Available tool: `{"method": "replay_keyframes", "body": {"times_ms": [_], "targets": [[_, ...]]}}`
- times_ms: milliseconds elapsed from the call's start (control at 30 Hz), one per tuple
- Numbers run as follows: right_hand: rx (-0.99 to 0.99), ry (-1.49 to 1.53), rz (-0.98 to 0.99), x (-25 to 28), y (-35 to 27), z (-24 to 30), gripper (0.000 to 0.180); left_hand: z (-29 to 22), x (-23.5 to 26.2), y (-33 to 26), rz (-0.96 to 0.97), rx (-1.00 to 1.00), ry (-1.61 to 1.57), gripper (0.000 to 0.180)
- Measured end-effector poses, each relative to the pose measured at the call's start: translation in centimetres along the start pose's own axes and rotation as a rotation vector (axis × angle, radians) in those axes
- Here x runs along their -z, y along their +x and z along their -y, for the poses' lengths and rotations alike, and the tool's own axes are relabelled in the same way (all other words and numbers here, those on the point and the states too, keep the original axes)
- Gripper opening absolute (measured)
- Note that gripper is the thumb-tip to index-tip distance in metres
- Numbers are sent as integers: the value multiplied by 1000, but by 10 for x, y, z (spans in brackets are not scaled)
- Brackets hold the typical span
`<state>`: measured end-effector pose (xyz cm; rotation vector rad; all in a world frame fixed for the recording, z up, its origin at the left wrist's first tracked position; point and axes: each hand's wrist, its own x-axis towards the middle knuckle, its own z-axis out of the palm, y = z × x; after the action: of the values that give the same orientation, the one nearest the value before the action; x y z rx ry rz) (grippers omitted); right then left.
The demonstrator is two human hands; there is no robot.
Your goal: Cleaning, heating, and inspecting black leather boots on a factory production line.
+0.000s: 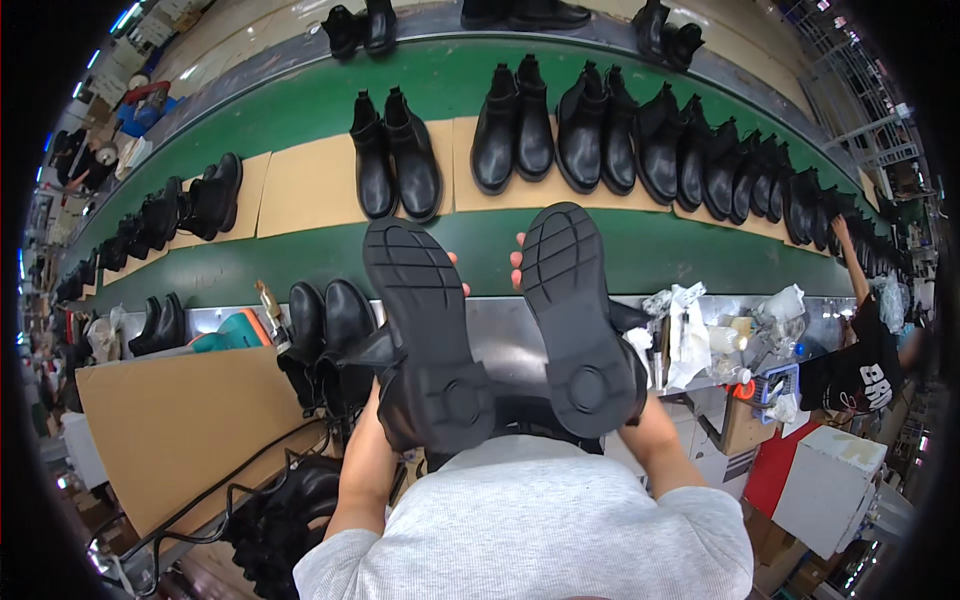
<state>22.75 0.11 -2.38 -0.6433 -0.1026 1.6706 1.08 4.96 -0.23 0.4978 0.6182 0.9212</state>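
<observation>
Black soles: both facing me, treads up; L boot + R boot held over near edge of green belt, toes twd it, heels twd my chest.
L hand: behind L boot, gripping it; fingertips curl past its inner edge, slightly apart. Thumb + palm hidden, can't tell how they sit.
R hand: same on R boot; fingertips close tog. at its inner edge, thumb hidden too.
Tan card: sheets along mid of green belt, blk boot pairs upright on it. Closest pair just past L boot; long row runs off R along belt.
Metal ledge: along near edge of green belt. Dark pair at it, L of L boot; crumpled white paper R of R boot.
Cardboard panel: near side of green belt, L of me.
Blue basket: near side of belt, R of paper.
Co-worker: blk top, far R, arm out over green belt, hand by row's boots.
</observation>
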Motion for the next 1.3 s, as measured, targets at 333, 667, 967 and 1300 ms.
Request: {"method": "replay_keyframes", "body": {"times_ms": [333,667,967,1300], "targets": [[106,-235,-41,-67,-19,19,42,-20,-33,2,-29,32,-23,37],[-21,-1633,-339,80,49,-87,92,54,148,60,-212,279,1566,93],[-532,-865,-248,108,-29,-75,90,9,3,-68,164,241,2020,48],[-406,-489,-1,30,-36,-59,68,-84,39,1,216,180,2013,19]]}}
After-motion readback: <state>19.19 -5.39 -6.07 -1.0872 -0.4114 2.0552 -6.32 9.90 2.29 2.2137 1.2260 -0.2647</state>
